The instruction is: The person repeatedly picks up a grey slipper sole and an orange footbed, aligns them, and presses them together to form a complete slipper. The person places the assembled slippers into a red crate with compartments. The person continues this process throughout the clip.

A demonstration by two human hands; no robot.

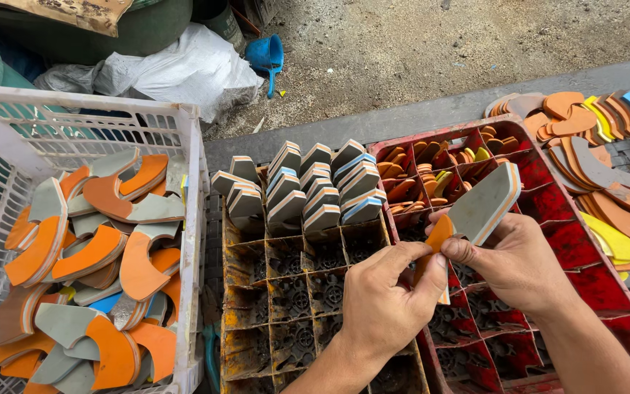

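Crates take up most of the view. A white plastic basket (184, 138) on the left is heaped with curved orange-and-grey foam offcuts (96, 255). In the middle sits a brown divided crate (257, 292): its far rows are packed with upright grey layered wedges (315, 186), while the cells nearer the person stand bare, so by the look of it the filling is well under half done. To the right a red divided crate (548, 182) holds small orange and yellow scraps (417, 175) in its far cells only — the near ones show nothing but their moulded bottoms. Beyond its right edge, loose sole-shaped pieces (599, 160) in orange, grey, yellow and blue lie fanned over a dark mat.

Over the red crate, the right hand (519, 263) is closed on a grey wedge with an orange stripe (486, 201), gripping its lower end with the wide end tilted up and away. The left hand (384, 299) pinches a small orange scrap (437, 237) between thumb and fingers, touching the wedge's lower tip; whether it is attached to the wedge or already free I cannot tell.

Behind the crates are a blue scoop (267, 55) on gritty ground and a crumpled white sack (184, 69). Nothing blocks the empty cells; only the heaped basket crowds the left side.
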